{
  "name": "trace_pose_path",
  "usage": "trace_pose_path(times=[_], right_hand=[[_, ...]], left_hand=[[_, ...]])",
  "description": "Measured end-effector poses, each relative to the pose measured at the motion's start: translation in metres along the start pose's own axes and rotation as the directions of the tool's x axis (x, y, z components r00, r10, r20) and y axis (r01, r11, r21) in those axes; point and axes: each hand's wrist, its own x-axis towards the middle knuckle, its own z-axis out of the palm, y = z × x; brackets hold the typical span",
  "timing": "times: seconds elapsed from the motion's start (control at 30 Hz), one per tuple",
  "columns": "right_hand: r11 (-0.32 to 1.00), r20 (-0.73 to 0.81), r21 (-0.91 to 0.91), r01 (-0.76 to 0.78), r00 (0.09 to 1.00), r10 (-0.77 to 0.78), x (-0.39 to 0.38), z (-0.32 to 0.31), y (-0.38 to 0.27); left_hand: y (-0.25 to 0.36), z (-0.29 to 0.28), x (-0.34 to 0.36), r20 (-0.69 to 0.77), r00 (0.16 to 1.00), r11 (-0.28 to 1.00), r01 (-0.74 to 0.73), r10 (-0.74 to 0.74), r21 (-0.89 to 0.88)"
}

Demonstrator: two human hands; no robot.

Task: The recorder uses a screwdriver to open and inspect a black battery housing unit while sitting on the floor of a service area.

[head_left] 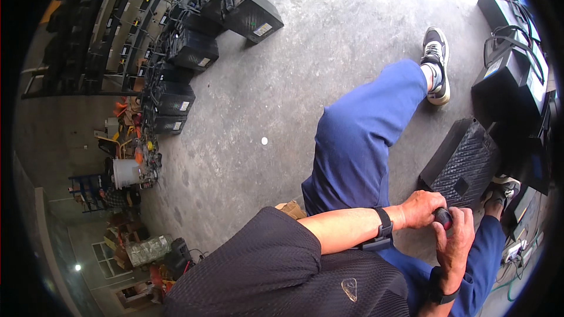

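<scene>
My left hand is closed, with its fingers curled against a small dark, rounded object with a red part. From the other side, my right hand grips the same object between thumb and fingers. Its exact kind is hidden by the hands. Just beyond them, a black box with a ridged face stands tilted on the floor between my legs. A dark square patch marks its ridged side. Both wrists carry black bands.
Black box-shaped units with cables stand at the right, close to my foot. More black boxes line a rack at the far left. A white bucket sits amid clutter. A small white disc lies on the concrete floor.
</scene>
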Motion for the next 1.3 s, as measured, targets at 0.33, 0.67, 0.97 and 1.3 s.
trace_pose_path(times=[0.33, 0.67, 0.97, 1.3], right_hand=[[0.998, -0.043, 0.049, 0.048, 0.998, -0.045, -0.001, 0.005, -0.003], [0.993, -0.065, 0.114, 0.002, 0.998, 0.006, -0.002, 0.004, -0.005], [0.994, -0.088, 0.065, 0.087, 0.993, -0.081, -0.003, 0.010, -0.003], [0.992, -0.096, 0.084, 0.099, 0.991, -0.091, -0.003, 0.011, -0.003]], left_hand=[[0.004, 0.001, 0.002, -0.068, 0.992, 0.993, -0.113, 0.109, -0.046], [0.005, 0.002, 0.004, -0.090, 0.985, 0.988, -0.153, 0.150, -0.034], [0.007, -0.001, 0.002, -0.077, 0.977, 0.979, -0.203, 0.201, -0.025], [0.014, -0.007, 0.002, -0.131, 0.964, 0.969, -0.239, 0.229, -0.064]])
